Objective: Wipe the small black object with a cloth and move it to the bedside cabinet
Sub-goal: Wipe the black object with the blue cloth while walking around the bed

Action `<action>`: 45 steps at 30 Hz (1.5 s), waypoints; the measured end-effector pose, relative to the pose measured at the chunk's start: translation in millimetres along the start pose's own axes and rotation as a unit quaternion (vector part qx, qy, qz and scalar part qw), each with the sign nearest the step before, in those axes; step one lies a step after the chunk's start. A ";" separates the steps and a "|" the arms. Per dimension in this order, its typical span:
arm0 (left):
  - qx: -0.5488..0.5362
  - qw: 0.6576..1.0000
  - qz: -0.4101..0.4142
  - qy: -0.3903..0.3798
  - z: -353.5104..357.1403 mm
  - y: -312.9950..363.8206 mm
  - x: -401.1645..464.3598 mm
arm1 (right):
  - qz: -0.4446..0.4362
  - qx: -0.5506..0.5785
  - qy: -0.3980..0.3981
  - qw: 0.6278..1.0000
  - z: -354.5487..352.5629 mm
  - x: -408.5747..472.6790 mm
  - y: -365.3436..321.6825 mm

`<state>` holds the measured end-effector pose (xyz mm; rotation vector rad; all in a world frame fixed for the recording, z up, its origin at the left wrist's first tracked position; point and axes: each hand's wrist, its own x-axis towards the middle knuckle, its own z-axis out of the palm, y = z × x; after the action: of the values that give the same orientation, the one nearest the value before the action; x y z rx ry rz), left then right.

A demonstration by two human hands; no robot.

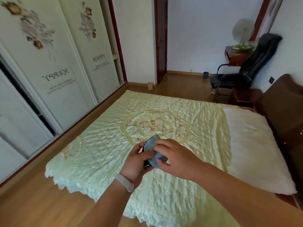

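Note:
Both hands meet above the bed. My left hand grips a small black object, which shows only as dark edges between the fingers. My right hand presses a grey-blue cloth against that object, and the cloth covers most of it. A dark wooden bedside cabinet stands at the far side of the bed, beside the headboard, well away from both hands.
The bed carries a pale green quilted cover, with a white pillow and brown headboard on the right. A wardrobe with sliding doors lines the left. A black chair, a fan and a small bin stand beyond.

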<state>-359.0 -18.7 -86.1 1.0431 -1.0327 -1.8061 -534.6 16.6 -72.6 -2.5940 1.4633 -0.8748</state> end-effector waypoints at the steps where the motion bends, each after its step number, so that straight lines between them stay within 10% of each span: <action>1: -0.007 1.000 0.004 0.013 -18.3 4.9 -6.3 | -0.012 0.007 -0.005 1.000 10.7 12.4 -11.9; 45: -0.157 0.855 0.134 0.476 -403.3 116.5 -85.2 | -0.389 0.262 -0.178 0.865 311.5 382.6 -244.1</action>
<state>64.0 -86.1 -90.8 1.2835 -0.2312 -0.9484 -40.9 -226.3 -88.6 -2.6463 0.0151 -0.6281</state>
